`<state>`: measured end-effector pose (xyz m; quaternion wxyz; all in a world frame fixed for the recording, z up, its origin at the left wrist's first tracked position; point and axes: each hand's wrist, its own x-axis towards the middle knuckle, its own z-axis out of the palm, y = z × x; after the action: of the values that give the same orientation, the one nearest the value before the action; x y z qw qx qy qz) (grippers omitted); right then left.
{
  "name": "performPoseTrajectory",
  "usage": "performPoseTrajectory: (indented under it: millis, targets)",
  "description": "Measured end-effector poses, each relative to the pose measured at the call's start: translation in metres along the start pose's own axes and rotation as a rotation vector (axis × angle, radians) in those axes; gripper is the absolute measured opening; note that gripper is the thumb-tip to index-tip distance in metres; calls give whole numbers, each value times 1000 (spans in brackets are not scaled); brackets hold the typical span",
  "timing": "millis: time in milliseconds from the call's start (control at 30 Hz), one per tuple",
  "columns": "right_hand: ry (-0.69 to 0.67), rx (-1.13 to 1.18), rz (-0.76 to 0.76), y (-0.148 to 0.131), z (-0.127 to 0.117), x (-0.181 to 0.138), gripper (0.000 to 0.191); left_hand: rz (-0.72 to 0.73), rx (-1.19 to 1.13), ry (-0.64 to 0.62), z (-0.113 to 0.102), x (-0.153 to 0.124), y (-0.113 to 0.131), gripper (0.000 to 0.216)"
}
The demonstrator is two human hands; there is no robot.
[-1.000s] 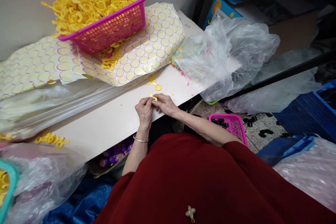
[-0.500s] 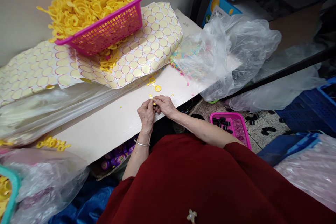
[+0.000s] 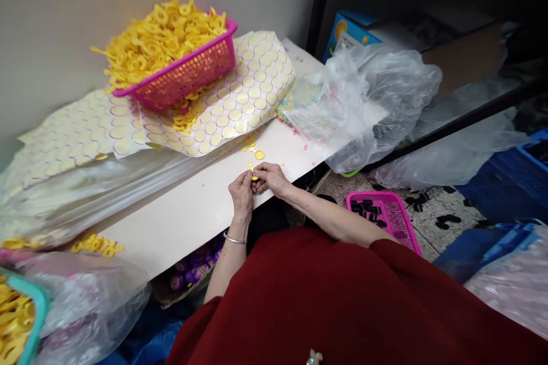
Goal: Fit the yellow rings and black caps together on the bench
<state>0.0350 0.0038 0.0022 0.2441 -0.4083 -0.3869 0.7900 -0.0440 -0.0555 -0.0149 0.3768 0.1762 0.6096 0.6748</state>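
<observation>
Far to the left of the fingers and nearer the person, a teal plastic basket [image 3: 32, 302] holds yellow pieces. A crumpled clear plastic bag [image 3: 85, 296] lies beside it, and a small heap of yellow plastic rings [image 3: 98, 245] rests on the pale flat desk [image 3: 180, 222]. Up and to the left of the fingers, a pink openwork plastic basket [image 3: 188, 74], piled high with more yellow rings, sits on paper sheets covered in rows of pale round stickers [image 3: 244, 102]; any print on them is too fine to read. The left hand [image 3: 242, 197], with a thin silver bangle [image 3: 234, 238] on its wrist, and the right hand [image 3: 272, 178] meet at the near edge of the desk. Their fingers are drawn narrow and pinch a small yellow ring [image 3: 254, 175] between both hands, just over the desk top. Just beyond the fingers a loose yellow washer-shaped piece [image 3: 259, 154] lies on the desk among a few yellow crumbs. To the right and beyond, a large clear plastic sack [image 3: 377, 97] lies over small many-coloured beads. Behind it stands a blue cardboard box [image 3: 349, 31] with an orange-yellow circle and a white label whose writing is too small to make out. Right of the fingers and lower, on the speckled floor, a small pink plastic tray basket [image 3: 385, 219] holds black pieces, and a blue plastic crate [image 3: 526, 165] sits farther right.
</observation>
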Motion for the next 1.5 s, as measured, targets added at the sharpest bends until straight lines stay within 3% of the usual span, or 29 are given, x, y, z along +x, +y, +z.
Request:
performPoseTrajectory:
  millis: [133,267,400,567,700,967,1133,1367,1500]
  targets:
    - [-9,100,-32,-3,-10,-17,12,48,-3,-154,-3,-12,2,34]
    - [-93,228,-30,-10,-31,-36,27,124,141,-340,0,-19,8,44]
    - [-76,160,-14,-16,-46,-41,31,201,302,-403,10,-17,7,35]
    - [-54,-127,-113,-14,-48,-32,22,221,367,-350,10,-7,0,34]
    - [-11,-187,-146,-7,-42,-25,24,243,384,-266,-1,1,-1,37]
    - [9,-337,-159,-3,-35,-20,37,123,314,-305,-13,3,5,35]
    - [-7,-260,-120,-6,-31,-23,38,-22,118,-159,-8,3,7,27]
    - [55,-128,-168,8,-21,-19,35,149,299,-55,9,-7,-9,30]
    - [105,-42,-156,15,-20,-20,35,76,234,79,14,-16,-22,34]
